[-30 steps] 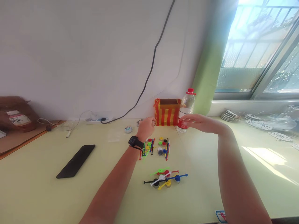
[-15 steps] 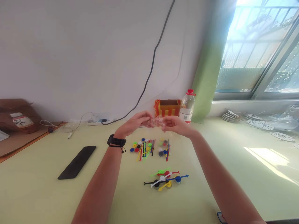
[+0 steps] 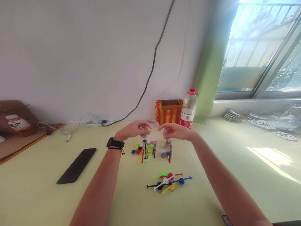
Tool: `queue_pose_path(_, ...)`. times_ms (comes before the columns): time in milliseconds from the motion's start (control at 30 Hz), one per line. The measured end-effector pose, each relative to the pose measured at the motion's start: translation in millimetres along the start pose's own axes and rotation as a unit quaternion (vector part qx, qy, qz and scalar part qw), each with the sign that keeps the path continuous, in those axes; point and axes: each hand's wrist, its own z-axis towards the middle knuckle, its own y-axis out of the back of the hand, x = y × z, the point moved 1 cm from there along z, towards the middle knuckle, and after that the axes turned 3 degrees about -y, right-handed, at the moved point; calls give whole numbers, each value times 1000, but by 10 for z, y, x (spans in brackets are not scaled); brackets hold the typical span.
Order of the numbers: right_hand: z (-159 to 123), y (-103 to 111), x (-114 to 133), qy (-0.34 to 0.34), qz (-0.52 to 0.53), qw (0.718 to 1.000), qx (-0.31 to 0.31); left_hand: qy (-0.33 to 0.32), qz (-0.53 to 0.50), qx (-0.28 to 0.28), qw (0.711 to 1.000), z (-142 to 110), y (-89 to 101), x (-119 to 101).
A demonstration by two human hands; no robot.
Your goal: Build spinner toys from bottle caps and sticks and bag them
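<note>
My left hand (image 3: 137,129) and my right hand (image 3: 176,131) face each other above the far part of the table. A clear, thin plastic bag (image 3: 153,135) hangs between them, pinched by the fingers of both; its outline is faint. Just below lie a cluster of coloured round caps and arrow pointers (image 3: 145,151) and a smaller cluster (image 3: 166,151), partly seen through the plastic. Nearer to me sit several assembled arrow spinners (image 3: 168,182) in green, red, white, black, blue and yellow. A black watch is on my left wrist.
Behind my hands stand a red-and-yellow striped box (image 3: 168,113) and a red-capped bottle (image 3: 188,108). A flat black object (image 3: 77,165) lies at the left. Slotted white discs (image 3: 262,124) rest at the right. A cardboard box with a jar (image 3: 20,125) is at far left.
Both hands have lowered slightly. The crumpled clear plastic between them now hangs more spread out and lower, over the clusters of parts.
</note>
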Motion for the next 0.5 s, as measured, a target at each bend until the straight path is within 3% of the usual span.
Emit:
queue_pose_path(200, -5, -30, -6, -16, -53, 998, 35, -46, 24, -23, 998, 27, -25, -19)
queue_pose_path(367, -111, 93, 12, -21, -34, 999, 20, -60, -18, -120, 991, 26, 120, 78)
queue_pose_path(433, -152, 162, 30, -10, -19, 1000, -16, -47, -25, -92, 994, -20, 176, 107)
queue_pose_path(500, -188, 219, 53, 0, -9, 999, -50, -28, -18, -23, 999, -73, 205, 127)
